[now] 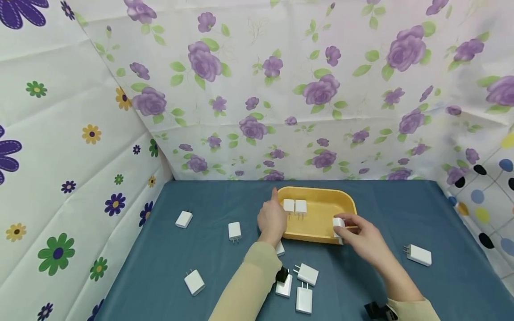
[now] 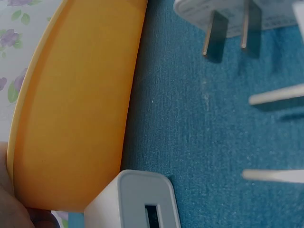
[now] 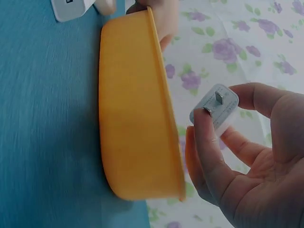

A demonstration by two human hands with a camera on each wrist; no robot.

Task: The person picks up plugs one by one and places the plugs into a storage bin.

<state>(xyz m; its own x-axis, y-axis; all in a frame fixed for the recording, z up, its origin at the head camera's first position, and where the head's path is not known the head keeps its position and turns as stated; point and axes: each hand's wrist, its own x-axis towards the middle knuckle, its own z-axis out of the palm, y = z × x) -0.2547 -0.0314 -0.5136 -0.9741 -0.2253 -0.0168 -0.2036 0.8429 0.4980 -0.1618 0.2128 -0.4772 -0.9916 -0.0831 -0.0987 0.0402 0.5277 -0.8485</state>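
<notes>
A yellow tray stands toward the back of the table, with two white charger plugs inside near its left end. My left hand grips the tray's left end, its thumb pointing away along the rim; most of its fingers are hidden in the head view. Over the tray's right front corner, my right hand pinches another white charger between thumb and fingers. In the right wrist view its two metal prongs face the camera, and it is held above the rim.
Loose white chargers lie around: two at left, one nearer the tray, one at right. Several more lie in front of the tray, partly behind the left sleeve. Flowered cloth walls the blue table.
</notes>
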